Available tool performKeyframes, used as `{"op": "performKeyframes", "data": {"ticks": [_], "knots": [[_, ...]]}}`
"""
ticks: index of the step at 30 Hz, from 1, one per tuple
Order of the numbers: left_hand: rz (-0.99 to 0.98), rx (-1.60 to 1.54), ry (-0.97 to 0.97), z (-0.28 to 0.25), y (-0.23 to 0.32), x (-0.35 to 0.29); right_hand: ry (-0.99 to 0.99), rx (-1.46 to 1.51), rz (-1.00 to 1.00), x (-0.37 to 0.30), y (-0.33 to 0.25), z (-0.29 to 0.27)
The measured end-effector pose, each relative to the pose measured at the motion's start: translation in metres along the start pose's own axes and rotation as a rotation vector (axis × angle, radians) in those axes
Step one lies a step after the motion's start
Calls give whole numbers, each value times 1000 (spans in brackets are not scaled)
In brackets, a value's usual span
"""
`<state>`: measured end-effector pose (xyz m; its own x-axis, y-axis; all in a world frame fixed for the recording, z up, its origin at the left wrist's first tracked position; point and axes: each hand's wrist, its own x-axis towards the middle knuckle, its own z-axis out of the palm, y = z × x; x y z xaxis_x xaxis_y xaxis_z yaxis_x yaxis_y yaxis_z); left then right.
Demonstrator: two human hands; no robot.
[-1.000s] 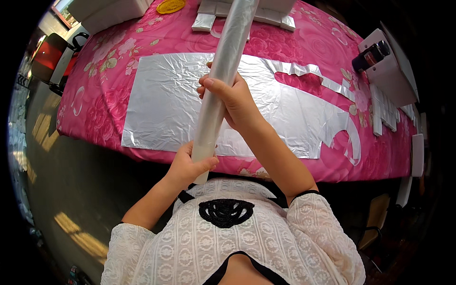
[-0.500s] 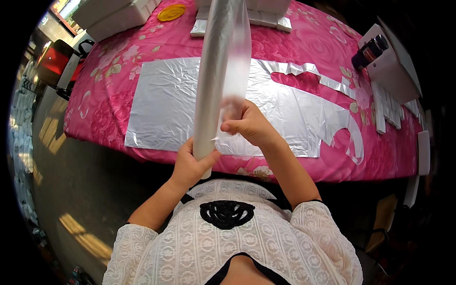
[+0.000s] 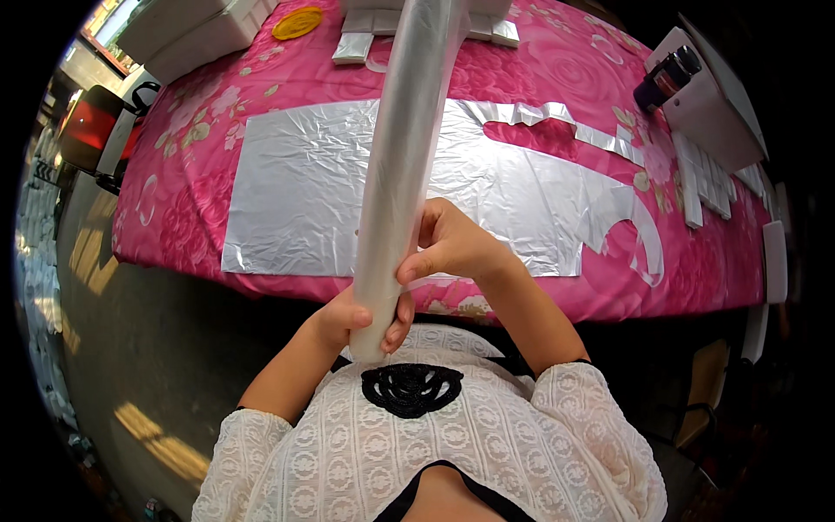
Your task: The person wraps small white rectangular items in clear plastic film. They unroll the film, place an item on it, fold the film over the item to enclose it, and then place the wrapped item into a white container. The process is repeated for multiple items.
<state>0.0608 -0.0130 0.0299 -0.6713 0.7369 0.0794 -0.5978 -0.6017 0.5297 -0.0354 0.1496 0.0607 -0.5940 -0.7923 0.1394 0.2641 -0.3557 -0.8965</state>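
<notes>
A long roll of translucent plastic film [image 3: 396,148] stands tilted upright in front of me, its far end running out of the top of the view. My left hand [image 3: 348,320] is wrapped round the roll near its lower end. Higher up, my right hand [image 3: 452,244] is closed on the roll's right side, thumb in front and the other fingers partly hidden behind it. Behind the roll, a silvery plastic apron [image 3: 296,191] with a neck loop and ties lies spread flat on the table.
A pink floral cloth covers the table [image 3: 187,209]. White boxes [image 3: 196,35] stand at the far left, near a yellow coil [image 3: 297,23]. Folded silvery packs [image 3: 352,49] lie at the back and right. A dark bottle [image 3: 666,78] stands by a white box [image 3: 713,122]. A chair [image 3: 91,130] is at left.
The roll has come lower and toward me. My right hand has closed in on its side, and the loose film beside it now lies closer to the roll.
</notes>
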Motion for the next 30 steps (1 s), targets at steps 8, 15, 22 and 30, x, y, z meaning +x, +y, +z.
{"op": "performKeyframes", "data": {"ticks": [8, 15, 22, 30], "knots": [[138, 314, 495, -11, 5, 3, 307, -380, 280, -15, -5, 5], [56, 749, 874, -28, -9, 1, 313, -873, 335, -22, 38, 19], [-301, 893, 1029, -14, -11, -40, 590, -1484, -252, -21, 27, 22], [-462, 796, 990, -3, -19, -58, -319, -1479, -326, 7, 90, 14]]}}
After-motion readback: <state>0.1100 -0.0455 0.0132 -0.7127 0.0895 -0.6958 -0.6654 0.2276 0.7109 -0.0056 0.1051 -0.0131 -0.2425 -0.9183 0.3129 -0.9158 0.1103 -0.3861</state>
